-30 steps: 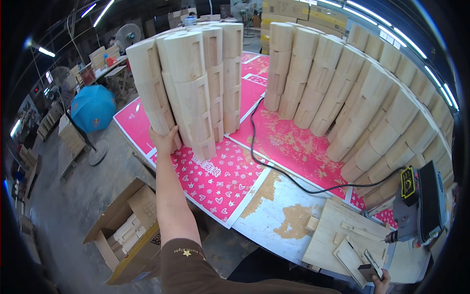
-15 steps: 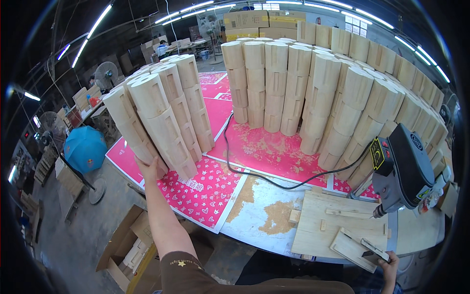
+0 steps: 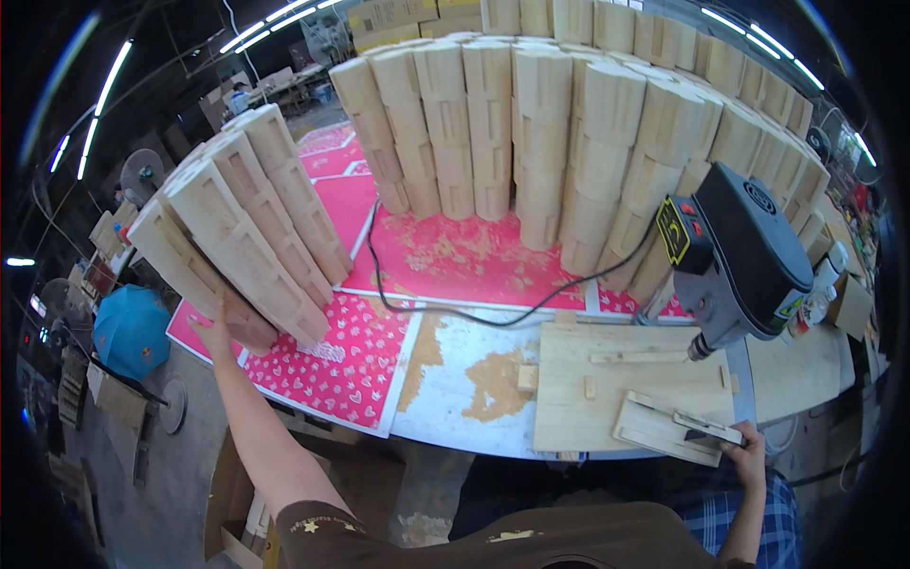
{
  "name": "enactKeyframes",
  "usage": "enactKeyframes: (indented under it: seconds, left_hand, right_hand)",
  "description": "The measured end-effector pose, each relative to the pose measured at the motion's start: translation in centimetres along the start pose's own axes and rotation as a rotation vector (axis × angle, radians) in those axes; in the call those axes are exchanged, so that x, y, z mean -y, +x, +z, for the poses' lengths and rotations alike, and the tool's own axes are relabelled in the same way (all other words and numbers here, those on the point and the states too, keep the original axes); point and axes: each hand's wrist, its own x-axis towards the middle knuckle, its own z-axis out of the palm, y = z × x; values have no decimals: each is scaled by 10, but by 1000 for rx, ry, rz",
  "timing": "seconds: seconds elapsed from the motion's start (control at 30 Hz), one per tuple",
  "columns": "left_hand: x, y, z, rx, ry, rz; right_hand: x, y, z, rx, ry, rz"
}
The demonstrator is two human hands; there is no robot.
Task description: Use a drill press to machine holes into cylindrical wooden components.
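Note:
My left hand is at the foot of the leftmost stack of pale wooden blocks, its fingers spread; whether it touches the lowest block I cannot tell. These tall, rounded, slotted stacks lean in view on a pink patterned sheet. At the lower right my right hand is closed around the end of a small flat wooden piece with strips and a dark part on it. That piece lies aslant on a plywood board with wooden strips fixed to it, below the chuck of a bench drill.
More block stacks fill the table's back and right. A black cable curves across the table to the drill. Sawdust covers part of the white surface. A cardboard box, a blue umbrella and a fan are off to the left.
The view has shifted, so the table sits farther left and higher. My left hand's fingers have spread at the stack's foot. My right hand keeps its hold on the wooden piece.

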Motion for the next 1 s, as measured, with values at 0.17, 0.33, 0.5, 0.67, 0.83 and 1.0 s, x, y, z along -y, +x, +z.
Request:
enactKeyframes:
  seconds: [0.17,0.33,0.5,0.67,0.83,1.0]
  left_hand:
    - [3,12,-14,-70,-29,33]
    - [-43,-93,29,-59,-255,25]
    - [-47,-181,38,-4,-45,66]
    - [-29,-225,57,305,324,82]
    - [-28,-239,31,562,294,347]
    - [-44,-275,-3,678,944,343]
  right_hand:
    - [-5,8,5,46,77,-35]
    - [-11,0,-3,77,36,-134]
    - [12,-2,-1,68,-258,-71]
    - [-4,-2,4,-103,-413,-299]
    - [18,12,2,35,-335,-233]
    - [24,32,-5,96,-370,-271]
